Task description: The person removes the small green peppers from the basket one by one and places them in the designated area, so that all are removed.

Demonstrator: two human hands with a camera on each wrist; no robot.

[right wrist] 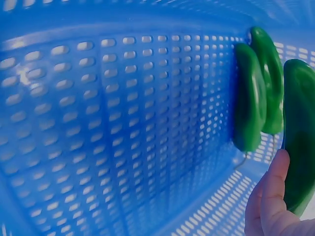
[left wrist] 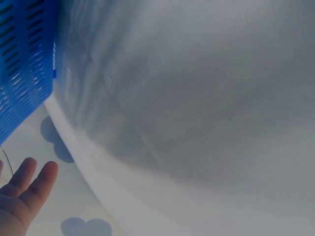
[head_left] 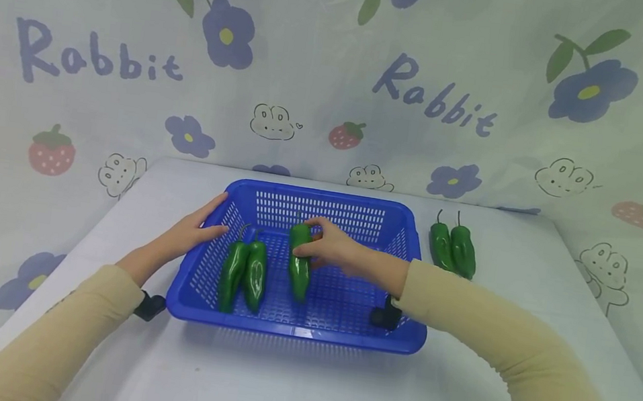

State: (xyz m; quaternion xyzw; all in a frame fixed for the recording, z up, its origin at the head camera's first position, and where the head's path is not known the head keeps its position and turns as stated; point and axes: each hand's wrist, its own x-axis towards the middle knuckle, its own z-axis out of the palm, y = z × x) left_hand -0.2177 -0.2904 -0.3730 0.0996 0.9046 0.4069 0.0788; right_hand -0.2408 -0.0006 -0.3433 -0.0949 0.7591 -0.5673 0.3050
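Observation:
My right hand (head_left: 330, 246) grips a green pepper (head_left: 298, 272) near its stem end, over the middle of a blue plastic basket (head_left: 295, 331). In the right wrist view the thumb and fingers hold that pepper (right wrist: 300, 132) by its side. Two more green peppers lie side by side at the basket's left: one pepper (head_left: 232, 273) by the wall, another pepper (head_left: 254, 276) just right of it. My left hand (head_left: 195, 231) rests at the basket's left rim with fingers extended; only some fingers of the left hand (left wrist: 27, 194) show in the left wrist view.
Outside the basket, to its right, two green peppers lie together on the white table: a left pepper (head_left: 441, 245) and a right pepper (head_left: 464, 252). A printed cloth (head_left: 293, 41) with flowers and rabbits hangs behind the table.

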